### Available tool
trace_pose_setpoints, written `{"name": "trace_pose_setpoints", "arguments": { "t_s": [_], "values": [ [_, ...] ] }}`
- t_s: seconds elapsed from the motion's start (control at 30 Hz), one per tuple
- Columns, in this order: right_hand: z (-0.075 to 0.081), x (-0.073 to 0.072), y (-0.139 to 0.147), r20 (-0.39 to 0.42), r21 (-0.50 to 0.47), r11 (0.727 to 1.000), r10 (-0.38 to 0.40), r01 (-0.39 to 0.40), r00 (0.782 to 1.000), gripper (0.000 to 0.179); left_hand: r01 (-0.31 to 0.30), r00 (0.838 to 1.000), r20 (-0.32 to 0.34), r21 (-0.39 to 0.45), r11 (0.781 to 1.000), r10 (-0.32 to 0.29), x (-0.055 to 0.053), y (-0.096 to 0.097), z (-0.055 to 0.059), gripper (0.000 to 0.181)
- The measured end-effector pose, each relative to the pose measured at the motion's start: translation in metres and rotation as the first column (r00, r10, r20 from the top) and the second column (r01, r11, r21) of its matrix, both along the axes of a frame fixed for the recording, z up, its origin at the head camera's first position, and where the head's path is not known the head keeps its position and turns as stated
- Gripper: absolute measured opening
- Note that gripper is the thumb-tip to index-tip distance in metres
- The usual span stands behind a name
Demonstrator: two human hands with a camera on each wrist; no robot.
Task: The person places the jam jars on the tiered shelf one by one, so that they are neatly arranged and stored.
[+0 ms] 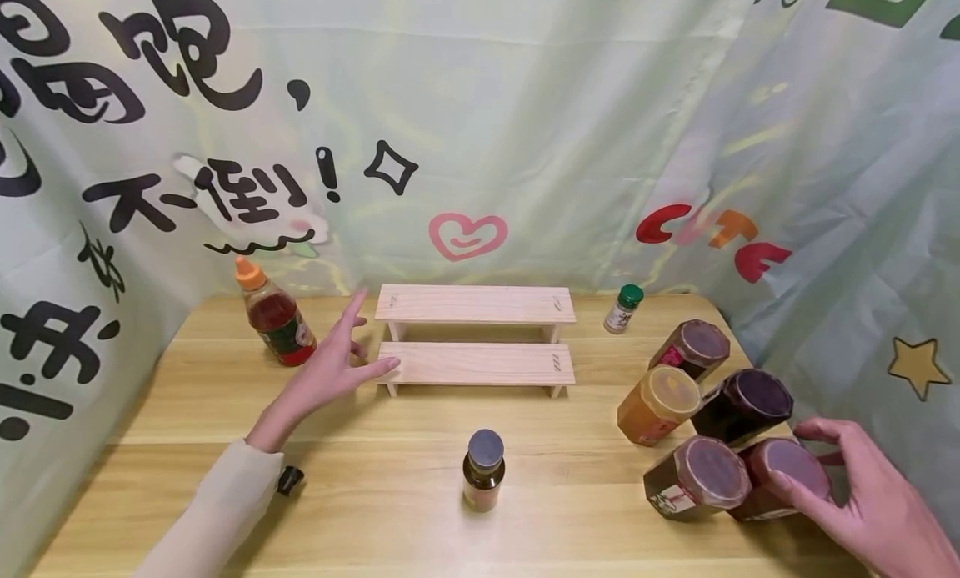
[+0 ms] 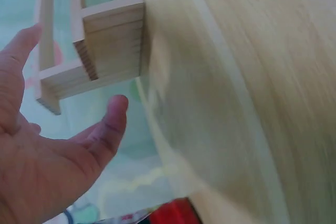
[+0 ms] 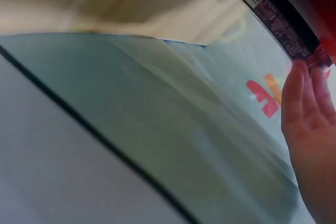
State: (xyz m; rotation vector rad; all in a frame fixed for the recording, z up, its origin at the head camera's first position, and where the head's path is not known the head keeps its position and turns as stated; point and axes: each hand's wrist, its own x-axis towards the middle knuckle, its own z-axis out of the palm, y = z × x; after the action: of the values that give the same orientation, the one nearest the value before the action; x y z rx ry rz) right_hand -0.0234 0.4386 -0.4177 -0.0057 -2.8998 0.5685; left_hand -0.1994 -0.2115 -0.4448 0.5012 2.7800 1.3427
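1. Currently, the right hand [image 1: 873, 488] grips the red jar [image 1: 797, 468], thumb on the near side and fingers round the far side; the right wrist view shows fingertips against its lower part, beside a barcode label.
2. That jar is at the right edge of the table [image 1: 360, 511], nearest the person in its cluster along with the front jar [image 1: 701, 474] just to its left.
3. Behind these two stand the black jar [image 1: 746, 403], the yellow jar [image 1: 660, 403] and, farthest back, the rear jar [image 1: 693, 346].
4. The left hand [image 1: 333, 357] holds nothing, its fingers spread at the left end of the rack [image 1: 476, 363]; whether the thumb touches the lower step, I cannot tell.
5. The rack has two pale wooden steps, the rear one higher, close to the printed cloth [image 1: 540, 144].
6. Left of the rack, an orange-capped sauce bottle [image 1: 283, 324] stands near the left hand.
7. A dark-capped bottle [image 1: 483, 471] stands in front of the rack; a green-capped shaker [image 1: 622, 311] stands to its right.
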Motion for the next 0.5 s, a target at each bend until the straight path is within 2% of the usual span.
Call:
{"name": "trace_pose_setpoints", "arguments": {
  "t_s": [0.17, 0.4, 0.5],
  "values": [
    [-0.012, 0.004, 0.005, 0.025, -0.028, 0.997, 0.074, -0.073, 0.997, 0.081, 0.04, 0.996, 0.076, 0.07, 0.997, -0.046, -0.007, 0.002, -0.01, 0.122],
    [-0.022, 0.006, 0.01, 0.031, -0.052, 0.993, 0.112, -0.11, 0.993, 0.094, 0.061, 0.995, 0.074, 0.122, 0.991, -0.07, -0.009, 0.006, -0.017, 0.12],
    [-0.023, 0.005, 0.011, 0.0, -0.053, 0.991, 0.126, -0.126, 0.992, 0.096, 0.076, 0.992, 0.089, 0.172, 0.982, -0.092, -0.009, 0.009, -0.018, 0.118]
  ]
}}
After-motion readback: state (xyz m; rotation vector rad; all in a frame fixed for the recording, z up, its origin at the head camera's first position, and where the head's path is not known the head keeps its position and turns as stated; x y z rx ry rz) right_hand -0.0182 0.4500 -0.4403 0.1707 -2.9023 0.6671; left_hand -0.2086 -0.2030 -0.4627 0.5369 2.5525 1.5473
